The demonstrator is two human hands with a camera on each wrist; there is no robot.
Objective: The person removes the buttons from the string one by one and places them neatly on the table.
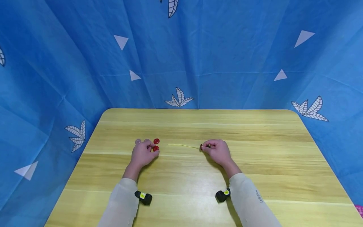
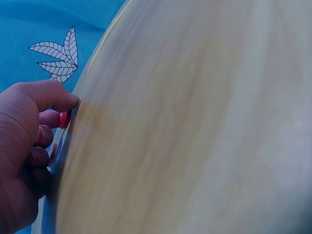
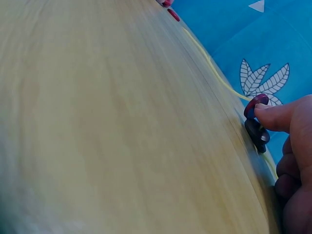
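Note:
My left hand (image 1: 143, 153) has its thumb and index finger on either side of a red button (image 1: 156, 148), which also shows between those fingers in the left wrist view. Just beyond lies a second red button (image 1: 156, 141). A pale button (image 1: 138, 141) sits by the knuckles, and another beside it is partly covered by the hand. My right hand (image 1: 217, 152) pinches a dark red button (image 3: 256, 105) between thumb and fingers. Black button-like pieces (image 3: 256, 134) hang close below it. A yellow string (image 1: 182, 145) runs left from the dark red button across the table.
The wooden table (image 1: 181, 126) has light grain and rounded far corners. A blue curtain (image 1: 181, 56) with leaf and triangle prints hangs behind and along the sides. Black wrist cameras (image 1: 144, 197) are strapped over the pale sleeves.

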